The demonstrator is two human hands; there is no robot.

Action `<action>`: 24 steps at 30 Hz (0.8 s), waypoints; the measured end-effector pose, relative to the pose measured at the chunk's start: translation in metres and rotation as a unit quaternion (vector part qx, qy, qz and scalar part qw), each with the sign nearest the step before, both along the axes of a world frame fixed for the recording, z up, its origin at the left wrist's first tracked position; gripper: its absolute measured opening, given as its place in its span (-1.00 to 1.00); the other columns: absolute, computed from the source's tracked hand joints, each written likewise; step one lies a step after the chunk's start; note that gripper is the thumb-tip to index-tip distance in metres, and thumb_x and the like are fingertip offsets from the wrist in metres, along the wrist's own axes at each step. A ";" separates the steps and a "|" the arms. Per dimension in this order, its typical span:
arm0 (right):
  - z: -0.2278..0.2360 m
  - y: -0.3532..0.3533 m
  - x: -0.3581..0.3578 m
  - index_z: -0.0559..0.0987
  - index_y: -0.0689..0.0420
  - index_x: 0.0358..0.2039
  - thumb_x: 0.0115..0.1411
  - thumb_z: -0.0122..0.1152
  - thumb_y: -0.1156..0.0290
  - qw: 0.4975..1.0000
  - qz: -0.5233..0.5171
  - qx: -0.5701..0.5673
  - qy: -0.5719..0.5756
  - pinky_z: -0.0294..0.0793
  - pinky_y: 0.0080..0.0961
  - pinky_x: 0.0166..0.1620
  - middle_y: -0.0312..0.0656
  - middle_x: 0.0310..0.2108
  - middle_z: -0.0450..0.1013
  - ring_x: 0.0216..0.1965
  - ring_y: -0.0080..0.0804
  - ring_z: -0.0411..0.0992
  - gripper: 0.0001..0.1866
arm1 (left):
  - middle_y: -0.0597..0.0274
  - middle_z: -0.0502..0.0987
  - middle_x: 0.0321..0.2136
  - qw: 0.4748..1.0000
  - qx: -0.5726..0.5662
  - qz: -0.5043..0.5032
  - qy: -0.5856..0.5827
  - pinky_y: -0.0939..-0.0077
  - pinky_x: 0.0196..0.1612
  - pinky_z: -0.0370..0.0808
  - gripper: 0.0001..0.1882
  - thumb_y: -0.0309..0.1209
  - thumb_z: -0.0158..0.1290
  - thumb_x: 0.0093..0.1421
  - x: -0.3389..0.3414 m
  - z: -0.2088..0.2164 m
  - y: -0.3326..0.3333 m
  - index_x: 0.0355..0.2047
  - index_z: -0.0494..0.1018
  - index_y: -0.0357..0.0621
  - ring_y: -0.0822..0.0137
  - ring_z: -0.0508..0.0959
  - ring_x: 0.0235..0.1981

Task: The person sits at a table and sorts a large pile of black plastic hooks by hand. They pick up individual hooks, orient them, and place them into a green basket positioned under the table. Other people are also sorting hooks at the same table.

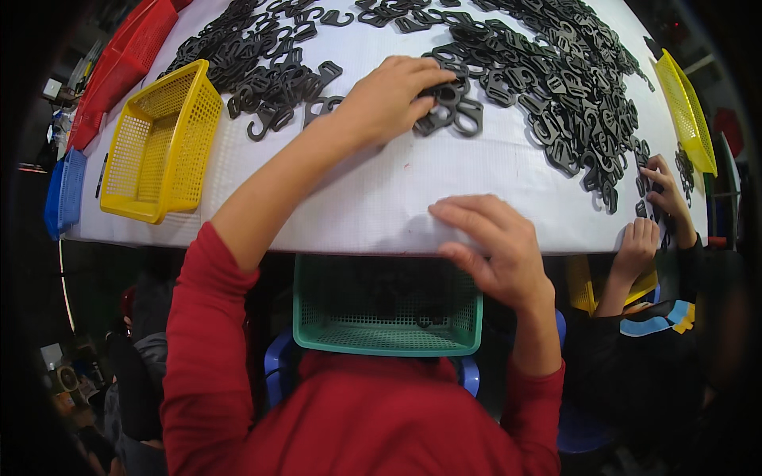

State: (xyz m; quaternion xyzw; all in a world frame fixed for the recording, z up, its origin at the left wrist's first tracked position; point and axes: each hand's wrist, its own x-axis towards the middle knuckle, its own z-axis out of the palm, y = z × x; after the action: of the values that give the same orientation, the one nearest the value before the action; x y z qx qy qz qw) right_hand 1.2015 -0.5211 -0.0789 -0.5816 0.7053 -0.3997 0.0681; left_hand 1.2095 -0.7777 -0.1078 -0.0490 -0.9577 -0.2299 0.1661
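The white worktop (381, 206) fills most of the view, and a wide drift of black plastic hooks (556, 87) spreads across its far half, thickest to the right. A yellow basket (159, 147) stands on the worktop's left part, with a red basket (127, 59) beyond it and a blue one (63, 190) at the left edge; another yellow basket (686, 111) leans at the right rim. A green basket (389, 305) sits below the near edge, on the person's lap as far as one can tell, with a few dark pieces in it. The left hand (389, 99) reaches forward, fingers curled over a small cluster of hooks (448, 111) at the pile's near fringe, pressing on them rather than lifting them clear. The right hand (492, 246) lies open at the near edge, fingers spread, holding nothing, just above the green basket. At the far right, a co-worker's two hands (651, 214) work among the hooks there. To do this well, I judge the left hand should rake only a few hooks at a time, since they snag on one another, and draw them flat toward the near edge so none drag neighbours or drop past the basket.
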 end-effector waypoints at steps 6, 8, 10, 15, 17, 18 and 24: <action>-0.018 -0.012 -0.021 0.60 0.13 -0.15 0.03 0.36 0.42 0.982 -0.148 -0.073 0.096 0.47 -0.35 -0.18 -0.17 -0.21 0.52 -0.21 -0.17 0.46 -0.68 | 0.11 0.52 -0.07 0.994 -0.072 0.040 0.067 0.30 0.07 0.41 -0.63 -0.48 0.10 0.17 0.062 0.023 0.038 0.02 0.51 -0.05 0.08 0.48 -0.01; -0.017 -0.016 -0.026 0.60 0.13 -0.15 0.03 0.36 0.43 0.972 -0.196 -0.045 0.117 0.45 -0.34 -0.15 -0.17 -0.18 0.50 -0.19 -0.17 0.45 -0.67 | 0.14 0.57 -0.18 0.994 0.059 0.079 -0.043 0.37 -0.05 0.48 -0.66 -0.49 0.10 0.18 0.079 0.039 0.045 -0.01 0.51 -0.11 0.14 0.55 -0.13; -0.015 -0.021 -0.030 0.60 0.13 -0.14 0.02 0.36 0.42 0.965 -0.220 -0.028 0.142 0.43 -0.33 -0.12 -0.18 -0.16 0.49 -0.17 -0.18 0.43 -0.66 | 0.15 0.58 -0.35 0.974 0.175 0.079 -0.118 0.49 -0.19 0.49 -0.72 -0.46 0.15 0.16 0.094 0.048 0.049 -0.10 0.53 -0.20 0.20 0.58 -0.30; -0.017 -0.016 -0.030 0.61 0.10 -0.17 0.01 0.38 0.34 0.953 -0.232 0.042 0.191 0.36 -0.33 -0.09 -0.22 -0.15 0.49 -0.14 -0.23 0.42 -0.66 | 0.09 0.58 -0.29 0.986 0.120 0.096 -0.072 0.40 -0.12 0.47 -0.69 -0.40 0.22 0.10 0.103 0.040 0.047 -0.13 0.55 -0.19 0.13 0.56 -0.22; -0.014 -0.012 -0.028 0.62 0.08 -0.19 0.00 0.39 0.30 0.955 -0.224 0.075 0.177 0.33 -0.37 -0.09 -0.23 -0.15 0.49 -0.11 -0.27 0.42 -0.67 | 0.07 0.57 -0.20 0.994 0.035 0.101 0.008 0.31 -0.05 0.45 -0.65 -0.36 0.22 0.09 0.100 0.035 0.039 -0.09 0.53 -0.16 0.09 0.53 -0.13; -0.013 -0.016 -0.027 0.62 0.09 -0.18 -0.01 0.40 0.29 0.957 -0.222 0.050 0.182 0.33 -0.37 -0.08 -0.23 -0.14 0.49 -0.10 -0.27 0.41 -0.65 | 0.08 0.57 -0.19 0.995 0.020 0.098 0.028 0.31 -0.05 0.45 -0.64 -0.36 0.23 0.09 0.095 0.034 0.036 -0.09 0.54 -0.16 0.09 0.52 -0.14; -0.010 -0.042 -0.031 0.60 0.13 -0.13 -0.06 0.44 0.24 0.962 -0.202 0.037 0.178 0.29 -0.28 -0.01 -0.22 -0.09 0.49 -0.02 -0.24 0.39 -0.54 | 0.15 0.58 -0.21 0.992 -0.096 0.077 0.035 0.30 -0.06 0.43 -0.68 -0.40 0.20 0.08 0.068 0.024 0.031 -0.12 0.55 -0.17 0.13 0.50 -0.15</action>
State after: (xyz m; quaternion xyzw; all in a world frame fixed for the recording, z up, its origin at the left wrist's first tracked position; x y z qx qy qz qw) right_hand 1.1703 -0.5633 -0.0891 -0.4855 0.8234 -0.2685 -0.1191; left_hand 1.2776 -0.7469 -0.0838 0.0007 -0.9698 -0.1219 0.2111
